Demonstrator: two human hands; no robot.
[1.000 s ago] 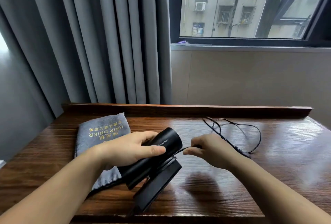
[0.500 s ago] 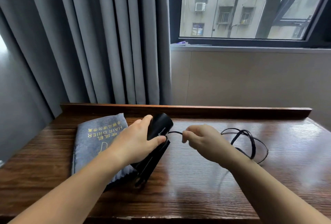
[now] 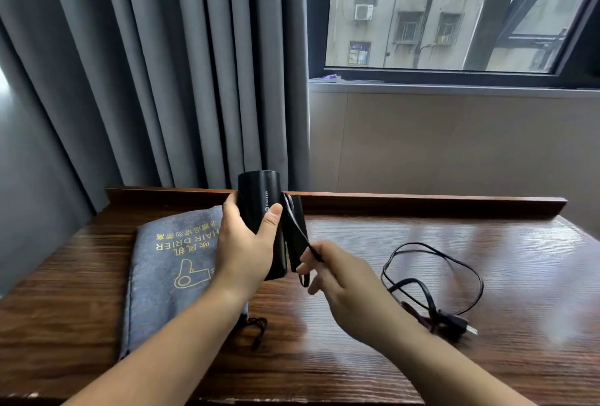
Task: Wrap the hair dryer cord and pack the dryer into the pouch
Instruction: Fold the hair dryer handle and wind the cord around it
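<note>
Grey pleated curtains (image 3: 162, 65) fill the upper left of the frame, a dark-framed window (image 3: 454, 16) looking onto a pale building fills the upper right, and a glossy dark wooden table (image 3: 422, 366) with a raised back rail runs across the lower half.

At lower left on the table lies the flat grey felt pouch (image 3: 168, 269), printed in gold with a dryer outline and lettering, its black drawstring (image 3: 256, 327) trailing off the near end. The left hand (image 3: 243, 243) rises over the pouch's right edge and grips the black cylindrical hair dryer (image 3: 259, 198), fingers curled behind the barrel and thumb pressed on its front. The dryer stands roughly upright at frame centre, its folded handle (image 3: 297, 233) lying alongside the barrel.

Just right of it, the right hand (image 3: 337, 279) pinches the thin black cord (image 3: 431, 285) close to the dryer, the other fingers loosely spread. Most of the cord lies slack in loops at right centre of the table, ending in the plug (image 3: 457, 324).

By this look the wrapping is only beginning: no full turn around the dryer can be made out. The next move probably calls for carrying the pinched cord around barrel and handle under light tension while the left hand holds firm, so the slack feeds in without tangling.
</note>
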